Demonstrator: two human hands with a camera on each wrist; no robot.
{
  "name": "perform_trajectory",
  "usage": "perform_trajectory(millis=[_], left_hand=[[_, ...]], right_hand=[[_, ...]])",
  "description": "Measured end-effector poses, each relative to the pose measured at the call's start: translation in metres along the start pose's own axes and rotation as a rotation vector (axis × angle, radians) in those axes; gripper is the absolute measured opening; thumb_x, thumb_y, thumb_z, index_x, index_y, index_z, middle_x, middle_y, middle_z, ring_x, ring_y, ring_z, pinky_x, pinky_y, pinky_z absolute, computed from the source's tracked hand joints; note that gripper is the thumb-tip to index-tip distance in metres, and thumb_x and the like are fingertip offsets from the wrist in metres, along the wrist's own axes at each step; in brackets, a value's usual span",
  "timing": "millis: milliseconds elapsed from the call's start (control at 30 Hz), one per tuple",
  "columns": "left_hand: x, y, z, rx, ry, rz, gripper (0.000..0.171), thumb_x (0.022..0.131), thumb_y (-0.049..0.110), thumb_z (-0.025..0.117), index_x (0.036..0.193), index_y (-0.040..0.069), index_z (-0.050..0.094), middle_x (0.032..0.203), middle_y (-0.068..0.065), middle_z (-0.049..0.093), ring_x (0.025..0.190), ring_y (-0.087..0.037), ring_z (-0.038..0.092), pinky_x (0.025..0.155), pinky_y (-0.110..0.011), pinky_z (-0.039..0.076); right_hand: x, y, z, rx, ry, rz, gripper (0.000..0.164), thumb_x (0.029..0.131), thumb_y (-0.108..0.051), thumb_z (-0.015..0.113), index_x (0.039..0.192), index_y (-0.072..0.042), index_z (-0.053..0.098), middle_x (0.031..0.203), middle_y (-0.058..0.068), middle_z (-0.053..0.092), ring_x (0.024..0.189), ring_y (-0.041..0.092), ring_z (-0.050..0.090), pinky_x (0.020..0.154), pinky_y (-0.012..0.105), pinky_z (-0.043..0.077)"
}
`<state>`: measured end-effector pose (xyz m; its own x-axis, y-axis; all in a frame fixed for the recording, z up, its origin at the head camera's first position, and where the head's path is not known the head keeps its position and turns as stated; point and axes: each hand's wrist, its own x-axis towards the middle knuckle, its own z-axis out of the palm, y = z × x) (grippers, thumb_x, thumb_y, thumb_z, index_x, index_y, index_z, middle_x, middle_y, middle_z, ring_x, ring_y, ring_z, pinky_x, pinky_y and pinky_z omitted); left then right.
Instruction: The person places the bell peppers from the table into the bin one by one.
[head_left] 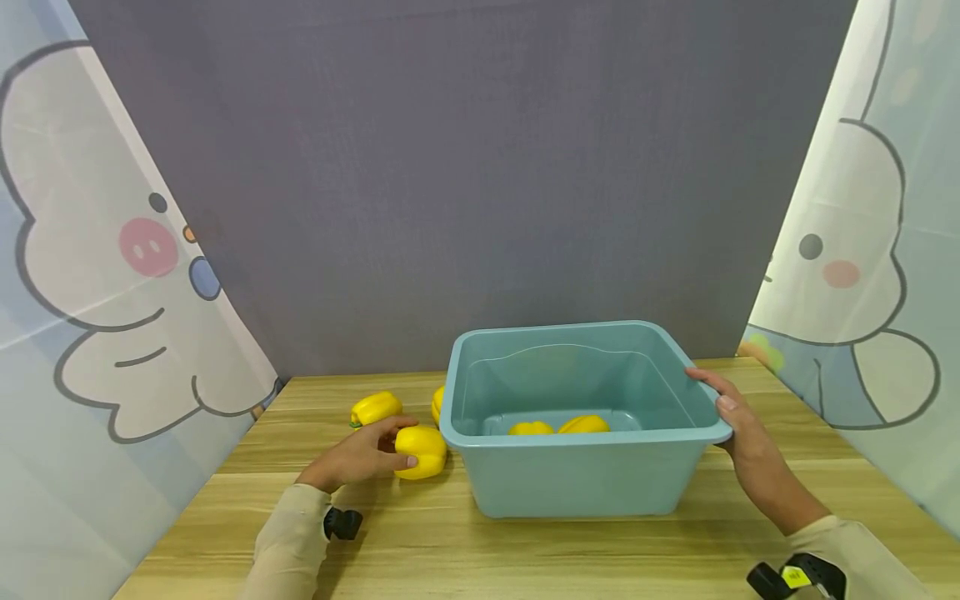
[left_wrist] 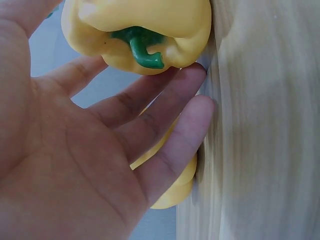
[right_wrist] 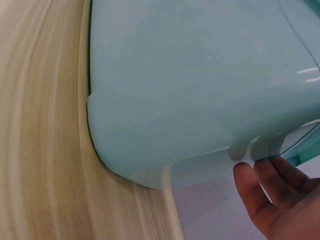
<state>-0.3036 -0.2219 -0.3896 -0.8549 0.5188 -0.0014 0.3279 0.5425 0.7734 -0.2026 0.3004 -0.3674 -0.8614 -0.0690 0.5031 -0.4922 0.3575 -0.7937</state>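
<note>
A yellow bell pepper (head_left: 422, 454) sits beside the left wall of a light blue-green plastic tub (head_left: 570, 479). My left hand (head_left: 358, 457) holds this pepper from its left, thumb on the near side and fingers around the far side. Its green stem (left_wrist: 145, 50) faces the palm in the left wrist view. My right hand (head_left: 750, 429) grips the tub's right rim, with fingertips (right_wrist: 247, 182) against the outside under the edge. Inside the tub lie two yellow peppers (head_left: 585, 424), partly hidden by the front wall.
Behind my left hand lies another yellow pepper (head_left: 377, 408). One more pepper (head_left: 437, 406) is mostly hidden behind the tub's left side. The wooden table (head_left: 420, 550) ends at a grey cloth backdrop (head_left: 465, 183), with cartoon-printed curtains (head_left: 112, 333) at both sides.
</note>
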Motion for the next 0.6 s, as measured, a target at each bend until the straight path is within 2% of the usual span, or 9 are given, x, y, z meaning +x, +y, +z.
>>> perform_trajectory(millis=[267, 433, 600], left_hand=[[-0.0017, 0.0021, -0.0005, -0.028, -0.019, 0.038, 0.073, 0.094, 0.028, 0.072, 0.151, -0.003, 0.037, 0.131, -0.015, 0.056, 0.117, -0.031, 0.055, 0.091, -0.042, 0.049], [-0.0017, 0.0025, 0.0, -0.03, -0.02, 0.027, 0.073, 0.094, 0.029, 0.072, 0.151, -0.002, 0.037, 0.132, -0.015, 0.056, 0.117, -0.03, 0.055, 0.091, -0.041, 0.05], [-0.0009, 0.001, 0.0004, -0.03, -0.016, 0.005, 0.074, 0.094, 0.032, 0.072, 0.151, -0.001, 0.038, 0.131, -0.014, 0.056, 0.117, -0.03, 0.055, 0.091, -0.041, 0.05]], right_hand=[[-0.0005, -0.0037, -0.001, -0.034, -0.022, 0.011, 0.053, 0.109, -0.03, 0.013, 0.159, -0.019, 0.027, 0.15, -0.006, 0.028, 0.117, 0.013, 0.043, 0.08, 0.028, 0.045], [-0.0011, -0.0072, -0.0014, -0.068, -0.024, 0.01, 0.054, 0.109, -0.031, 0.012, 0.16, -0.019, 0.025, 0.148, -0.008, 0.031, 0.115, 0.01, 0.046, 0.079, 0.029, 0.047], [-0.0007, -0.0097, -0.0047, -0.127, -0.029, -0.039, 0.051, 0.111, -0.023, 0.015, 0.161, -0.017, 0.024, 0.15, -0.013, 0.034, 0.114, 0.003, 0.049, 0.077, 0.027, 0.05]])
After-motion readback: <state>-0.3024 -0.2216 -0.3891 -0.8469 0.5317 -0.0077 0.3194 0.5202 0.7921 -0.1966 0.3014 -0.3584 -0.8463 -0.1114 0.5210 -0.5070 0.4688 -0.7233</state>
